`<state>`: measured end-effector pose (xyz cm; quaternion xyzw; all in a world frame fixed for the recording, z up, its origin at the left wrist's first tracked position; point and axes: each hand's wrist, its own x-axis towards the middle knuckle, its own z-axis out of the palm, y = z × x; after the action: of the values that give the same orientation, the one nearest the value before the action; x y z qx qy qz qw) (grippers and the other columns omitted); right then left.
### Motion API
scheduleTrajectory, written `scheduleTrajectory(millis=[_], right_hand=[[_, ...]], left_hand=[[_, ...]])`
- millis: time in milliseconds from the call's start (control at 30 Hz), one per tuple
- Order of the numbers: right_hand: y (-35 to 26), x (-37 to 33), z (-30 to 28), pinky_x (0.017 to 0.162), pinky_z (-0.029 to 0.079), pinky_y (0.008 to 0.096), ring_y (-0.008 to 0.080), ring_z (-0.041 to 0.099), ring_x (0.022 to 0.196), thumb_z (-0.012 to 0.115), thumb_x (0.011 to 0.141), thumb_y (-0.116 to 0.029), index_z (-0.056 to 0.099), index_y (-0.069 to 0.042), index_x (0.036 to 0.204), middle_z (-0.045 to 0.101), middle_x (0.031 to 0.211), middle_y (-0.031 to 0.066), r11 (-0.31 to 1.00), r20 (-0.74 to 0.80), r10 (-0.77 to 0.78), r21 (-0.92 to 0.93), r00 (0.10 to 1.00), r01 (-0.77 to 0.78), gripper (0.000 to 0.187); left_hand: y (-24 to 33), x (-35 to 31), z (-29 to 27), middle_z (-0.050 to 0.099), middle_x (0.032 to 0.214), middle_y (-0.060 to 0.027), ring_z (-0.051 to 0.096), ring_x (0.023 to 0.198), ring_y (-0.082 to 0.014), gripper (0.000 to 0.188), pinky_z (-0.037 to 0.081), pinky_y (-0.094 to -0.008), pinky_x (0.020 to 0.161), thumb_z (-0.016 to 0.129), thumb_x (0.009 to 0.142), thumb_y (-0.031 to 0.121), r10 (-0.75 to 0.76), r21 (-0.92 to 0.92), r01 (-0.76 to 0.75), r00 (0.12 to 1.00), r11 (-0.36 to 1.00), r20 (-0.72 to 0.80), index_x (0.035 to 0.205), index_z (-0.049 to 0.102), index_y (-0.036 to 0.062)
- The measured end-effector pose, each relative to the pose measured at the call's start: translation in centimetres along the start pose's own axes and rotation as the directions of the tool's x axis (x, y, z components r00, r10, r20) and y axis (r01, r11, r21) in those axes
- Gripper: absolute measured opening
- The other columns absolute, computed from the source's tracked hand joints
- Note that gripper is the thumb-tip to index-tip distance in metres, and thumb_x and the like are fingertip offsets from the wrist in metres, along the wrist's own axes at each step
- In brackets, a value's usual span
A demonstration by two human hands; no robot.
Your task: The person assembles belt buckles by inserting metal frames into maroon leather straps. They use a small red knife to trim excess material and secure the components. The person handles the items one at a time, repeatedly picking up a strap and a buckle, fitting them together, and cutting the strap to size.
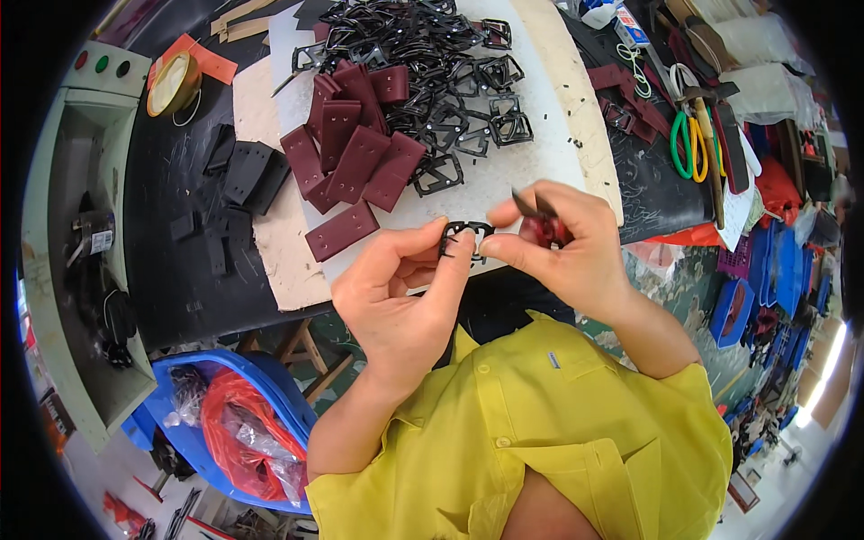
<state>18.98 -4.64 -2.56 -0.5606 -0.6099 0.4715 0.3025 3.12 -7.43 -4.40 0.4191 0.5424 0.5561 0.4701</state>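
Note:
My left hand [391, 288] pinches a small black buckle [466, 225] between thumb and fingers, just past the front edge of the white board [549, 171]. From the other side, the thumb and a finger of my right hand [585, 247] meet that buckle's right end. Tucked in the right palm is a small red-handled cutting tool [547, 230], its dark pointed tip sticking out; the fingers partly hide it. Beyond my hands lies a tangled heap of black buckles [396, 40]. Maroon leather pieces [355, 162] with small holes are piled left of the heap.
Black leather pieces [252, 175] lie on the dark table at left, near a yellowish bowl [174, 84]. Scissors with green and yellow handles [693, 148] and maroon straps [625, 99] are at right. Below left stands a blue bin [288, 396] with red plastic bags.

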Motion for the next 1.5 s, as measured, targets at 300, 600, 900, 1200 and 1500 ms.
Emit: scheduleTrajectory(millis=[300, 600, 900, 1200, 1500], right_hand=[[1.4, -0.1, 0.6, 0.050, 0.048, 0.0272, 0.0186, 0.060, 0.060, 0.074, 0.062, -0.002, 0.064, 0.000, 0.086, 0.060, 0.073, 0.0069, 0.687, -0.019, -0.677, -0.375, 0.736, 0.622, 0.026], [1.0, 0.1, 0.5, 0.046, 0.046, 0.0246, 0.0163, 0.058, 0.058, 0.073, 0.060, -0.002, 0.064, 0.000, 0.095, 0.062, 0.086, 0.0115, 0.546, 0.161, -0.758, -0.374, 0.632, 0.750, 0.037], [1.2, 0.0, 0.3, 0.047, 0.046, 0.0216, 0.0131, 0.058, 0.059, 0.066, 0.066, 0.008, 0.065, -0.001, 0.098, 0.061, 0.088, 0.0123, 0.744, 0.044, -0.628, -0.261, 0.777, 0.615, 0.034], [-0.3, 0.3, 1.5, 0.051, 0.048, 0.0254, 0.0159, 0.061, 0.065, 0.069, 0.070, 0.008, 0.066, -0.003, 0.094, 0.061, 0.079, 0.0085, 0.913, 0.085, -0.405, 0.000, 0.910, 0.407, 0.027], [-2.2, 0.6, 3.6, 0.051, 0.049, 0.0275, 0.0197, 0.061, 0.062, 0.063, 0.058, 0.007, 0.066, -0.008, 0.095, 0.058, 0.074, 0.0071, 0.768, 0.238, -0.628, 0.036, 0.741, 0.639, 0.040]], left_hand=[[1.0, 0.1, 0.2, 0.063, 0.076, -0.0088, 0.062, 0.068, -0.0089, 0.013, 0.052, -0.0203, 0.060, 0.069, 0.074, -0.006, -0.055, 0.008, 0.056, 0.998, 0.998, -0.019, 0.083, 0.061, -0.0067], [0.2, -1.7, -0.4, 0.064, 0.077, -0.0077, 0.061, 0.071, -0.0086, 0.015, 0.053, -0.0209, 0.063, 0.068, 0.075, -0.005, -0.047, -0.017, 0.046, 0.995, 0.999, -0.085, 0.088, 0.061, -0.0075], [-0.4, 1.6, -7.0, 0.061, 0.080, -0.0094, 0.054, 0.066, -0.0212, 0.024, 0.044, -0.0307, 0.058, 0.073, 0.069, 0.007, 0.441, 0.801, -0.204, 0.894, 0.563, -0.082, 0.091, 0.065, -0.0001], [-1.7, 1.2, -7.4, 0.063, 0.076, -0.0090, 0.059, 0.062, -0.0156, 0.007, 0.046, -0.0235, 0.058, 0.063, 0.082, 0.004, 0.343, 0.675, -0.164, 0.929, 0.720, -0.140, 0.083, 0.061, -0.0024], [1.9, 0.1, -7.3, 0.059, 0.099, -0.0099, 0.060, 0.080, -0.0109, 0.027, 0.048, -0.0212, 0.068, 0.047, 0.092, 0.004, -0.186, 0.062, 0.180, 0.975, 0.982, 0.118, 0.116, 0.055, -0.0056]])
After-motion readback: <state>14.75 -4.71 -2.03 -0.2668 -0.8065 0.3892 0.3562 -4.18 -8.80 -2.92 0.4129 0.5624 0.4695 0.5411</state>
